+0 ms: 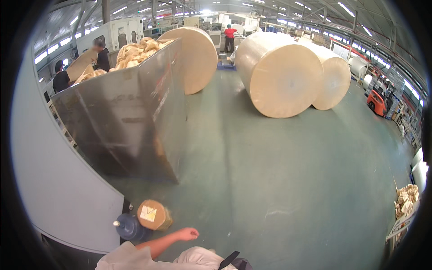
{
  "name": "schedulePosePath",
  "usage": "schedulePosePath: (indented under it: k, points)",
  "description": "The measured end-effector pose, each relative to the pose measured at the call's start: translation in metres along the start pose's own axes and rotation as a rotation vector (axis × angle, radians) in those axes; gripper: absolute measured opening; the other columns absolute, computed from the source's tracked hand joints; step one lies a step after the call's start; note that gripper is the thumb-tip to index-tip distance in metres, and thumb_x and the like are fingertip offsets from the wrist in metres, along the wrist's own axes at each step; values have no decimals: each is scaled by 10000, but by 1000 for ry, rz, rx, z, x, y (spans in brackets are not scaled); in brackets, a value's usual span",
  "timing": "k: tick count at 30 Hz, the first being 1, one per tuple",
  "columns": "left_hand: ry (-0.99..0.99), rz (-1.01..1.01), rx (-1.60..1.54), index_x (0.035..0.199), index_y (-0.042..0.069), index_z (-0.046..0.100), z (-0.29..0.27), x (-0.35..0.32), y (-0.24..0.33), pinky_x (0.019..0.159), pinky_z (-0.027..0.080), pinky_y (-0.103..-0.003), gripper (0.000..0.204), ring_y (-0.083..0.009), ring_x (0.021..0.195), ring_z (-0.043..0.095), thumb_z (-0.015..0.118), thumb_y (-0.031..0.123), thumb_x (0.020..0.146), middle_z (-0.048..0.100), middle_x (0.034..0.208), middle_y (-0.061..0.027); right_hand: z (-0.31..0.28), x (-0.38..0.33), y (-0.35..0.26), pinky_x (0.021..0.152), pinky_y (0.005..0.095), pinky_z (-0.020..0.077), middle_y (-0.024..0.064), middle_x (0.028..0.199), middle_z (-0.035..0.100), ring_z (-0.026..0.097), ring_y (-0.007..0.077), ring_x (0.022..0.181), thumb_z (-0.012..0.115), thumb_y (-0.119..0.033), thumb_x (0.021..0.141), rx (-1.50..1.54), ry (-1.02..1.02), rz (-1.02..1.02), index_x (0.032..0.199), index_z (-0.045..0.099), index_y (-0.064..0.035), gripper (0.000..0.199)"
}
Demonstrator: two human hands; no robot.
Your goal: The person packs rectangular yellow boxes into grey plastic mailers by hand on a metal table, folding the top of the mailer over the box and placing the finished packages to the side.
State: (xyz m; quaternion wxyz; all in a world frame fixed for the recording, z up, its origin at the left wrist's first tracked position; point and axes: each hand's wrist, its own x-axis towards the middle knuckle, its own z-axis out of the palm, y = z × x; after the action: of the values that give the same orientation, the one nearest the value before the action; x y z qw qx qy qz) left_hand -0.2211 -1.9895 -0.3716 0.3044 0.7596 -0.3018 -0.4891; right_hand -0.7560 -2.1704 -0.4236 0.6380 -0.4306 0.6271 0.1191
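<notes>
My left hand [188, 233] reaches out from a pale sleeve [128, 257] at the lower edge. Its fingers are curled in, and nothing shows in them. Nearest to it on the floor stands a round brown drum or roll [161, 220] with a pale yellow sheet [148, 213] on top; the hand is apart from it. Beside that, against a grey panel, is a blue translucent water jug [130, 227] with a pale cap. My right hand is out of view. A dark strap [229, 260] lies across my pale clothing.
A large metal bin [121, 117] heaped with brown paper [139, 51] stands ahead left. Huge paper rolls [288, 78] rest on the green floor [270, 180]. A grey machine panel [58, 180] borders the left. Two people work behind the bin, another [229, 37] farther back. An orange forklift [377, 102] is right.
</notes>
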Motion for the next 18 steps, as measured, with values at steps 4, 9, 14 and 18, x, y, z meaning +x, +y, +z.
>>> schedulePosePath:
  k: [4, 9, 14, 18]
  points:
    - [56, 50, -137, 1058, 93, 631, -60, 127, 117, 780, 483, -284, 246, -116, 851, 599, 612, 197, 836, 656, 937, -25, -3, 44, -69, 499, 279, 431, 46, 746, 594, 546, 141, 608, 620, -188, 822, 95, -41, 49, 928, 594, -17, 203]
    - [210, -37, -60, 1013, 94, 649, -57, 239, 115, 758, 498, -288, 236, -108, 842, 623, 634, 210, 809, 676, 915, -34, -74, 123, -231, 478, 278, 413, 36, 728, 586, 535, 138, 587, 614, -181, 816, 137, -68, -64, 931, 599, -23, 196]
    - [9, -367, -249, 981, 98, 647, -15, 238, 74, 678, 493, -314, 288, -148, 734, 612, 652, 302, 777, 672, 846, -21, -169, 207, -478, 457, 276, 394, 27, 711, 578, 525, 136, 566, 607, -174, 810, 15, -154, -410, 934, 604, -30, 190]
    - [-95, -720, -237, 1033, 107, 644, -8, 250, 58, 705, 485, -299, 250, -118, 774, 583, 610, 261, 838, 652, 894, -3, -202, 341, -690, 445, 265, 411, 44, 633, 555, 502, 109, 514, 584, -151, 815, -408, 72, -510, 961, 603, -32, 190]
